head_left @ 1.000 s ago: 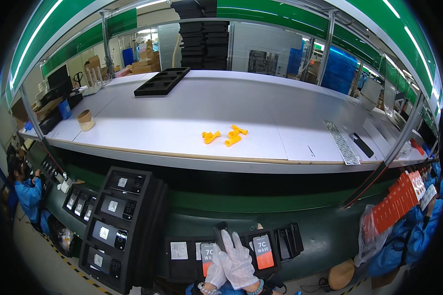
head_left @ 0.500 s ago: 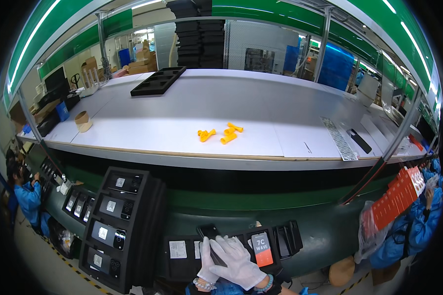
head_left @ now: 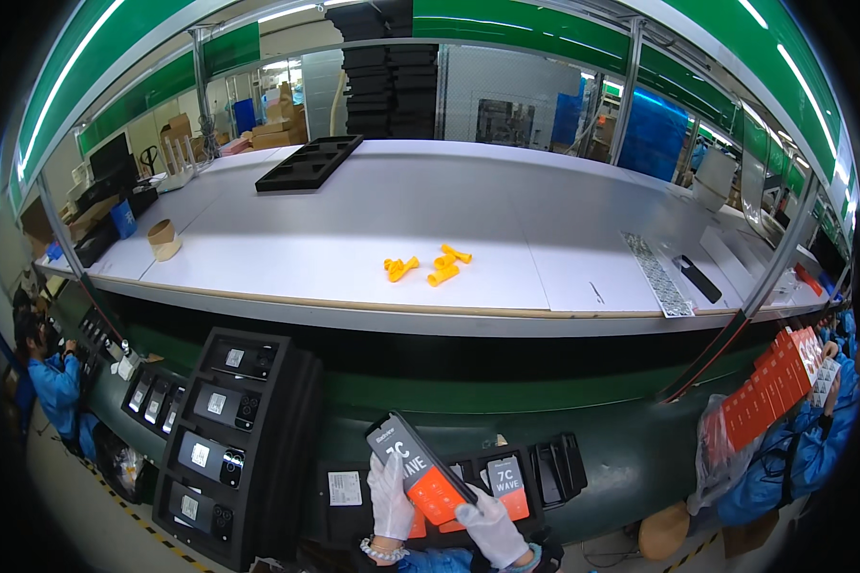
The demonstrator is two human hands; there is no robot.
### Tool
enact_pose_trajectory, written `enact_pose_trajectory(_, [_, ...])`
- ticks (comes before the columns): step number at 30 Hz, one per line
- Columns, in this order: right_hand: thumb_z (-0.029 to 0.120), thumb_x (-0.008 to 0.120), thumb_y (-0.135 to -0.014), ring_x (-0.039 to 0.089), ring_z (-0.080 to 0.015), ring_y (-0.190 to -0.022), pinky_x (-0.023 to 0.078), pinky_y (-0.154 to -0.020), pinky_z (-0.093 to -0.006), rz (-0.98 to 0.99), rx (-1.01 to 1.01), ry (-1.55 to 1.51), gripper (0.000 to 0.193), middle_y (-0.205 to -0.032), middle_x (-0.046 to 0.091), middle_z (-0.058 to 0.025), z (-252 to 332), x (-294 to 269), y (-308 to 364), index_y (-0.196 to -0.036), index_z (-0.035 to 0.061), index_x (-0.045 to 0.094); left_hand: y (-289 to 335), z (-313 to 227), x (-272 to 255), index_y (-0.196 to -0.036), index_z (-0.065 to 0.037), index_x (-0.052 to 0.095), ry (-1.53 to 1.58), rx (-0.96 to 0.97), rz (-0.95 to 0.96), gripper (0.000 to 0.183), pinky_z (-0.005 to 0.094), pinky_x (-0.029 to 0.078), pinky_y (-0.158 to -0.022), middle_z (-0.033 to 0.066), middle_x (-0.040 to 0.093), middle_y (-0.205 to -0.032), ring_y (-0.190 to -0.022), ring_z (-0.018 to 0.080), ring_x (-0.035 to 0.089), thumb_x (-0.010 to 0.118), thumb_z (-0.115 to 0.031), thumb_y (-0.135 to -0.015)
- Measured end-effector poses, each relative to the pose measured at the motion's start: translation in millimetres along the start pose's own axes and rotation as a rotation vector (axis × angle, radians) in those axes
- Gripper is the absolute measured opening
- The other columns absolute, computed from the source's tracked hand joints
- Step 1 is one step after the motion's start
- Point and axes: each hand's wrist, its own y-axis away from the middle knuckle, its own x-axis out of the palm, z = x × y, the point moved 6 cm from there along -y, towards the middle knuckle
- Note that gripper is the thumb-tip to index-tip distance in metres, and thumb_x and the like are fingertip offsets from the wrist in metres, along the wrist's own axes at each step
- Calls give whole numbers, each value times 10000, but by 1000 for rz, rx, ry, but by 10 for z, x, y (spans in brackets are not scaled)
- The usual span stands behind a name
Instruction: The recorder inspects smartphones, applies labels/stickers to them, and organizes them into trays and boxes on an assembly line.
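A smartphone [head_left: 420,468] with a grey and orange printed front is held tilted above a black tray [head_left: 337,523]. My white-gloved left hand [head_left: 390,501] grips its left edge. At the lower right corner, my gloved right hand [head_left: 493,527] closes on the phone too. In the tray, right of the held phone, lies another phone [head_left: 508,485] with the same grey and orange front. A white label [head_left: 345,488] shows in the tray's left part. The held phone and my hands hide much of the tray's middle.
A stack of black trays [head_left: 287,430] with phones stands at left. Small black trays [head_left: 557,468] sit at right. Yellow finger cots [head_left: 441,275] and a tape roll [head_left: 162,239] lie on the white bench [head_left: 354,215]. Blue-clothed people work at left [head_left: 53,382] and right [head_left: 774,468].
The hands were laid together over a dark phone. Now they are apart on its two sides, and the phone is raised and tilted with its grey and orange front showing.
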Motion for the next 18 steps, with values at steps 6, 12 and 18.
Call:
enact_pose_trajectory(6, [259, 606, -885, 616, -312, -925, 512, -754, -365, 129, 176, -665, 447, -1086, 602, -184, -392, 152, 74, -1229, -1, 484, -64, 71, -57, -1263, -11, 454, -70, 77, 16, 495, 461, 418, -818, 245, 510, -1100, -956, 409, 493, 537, 12, -776])
enact_pose_trajectory(12, [261, 489, -963, 596, -163, -803, 512, -695, -297, 67, 60, -916, 281, -915, 583, -55, -214, 109, 89, -1123, 32, 529, -145, 264, -162, -1187, 26, 520, -332, -24, 399, 315, 383, 481, -696, 198, 600, -963, -880, 341, 595, 494, -71, -889])
enact_pose_trajectory(18, [232, 459, -976, 610, -160, -839, 527, -740, -312, 92, -13, -991, 285, -961, 607, -58, -131, 117, 47, -1171, 34, 521, -232, 389, -315, -1403, 6, 258, 1862, -421, -132, 690, 489, 542, -731, 319, 499, -1223, -1022, 440, 572, 415, -482, -942])
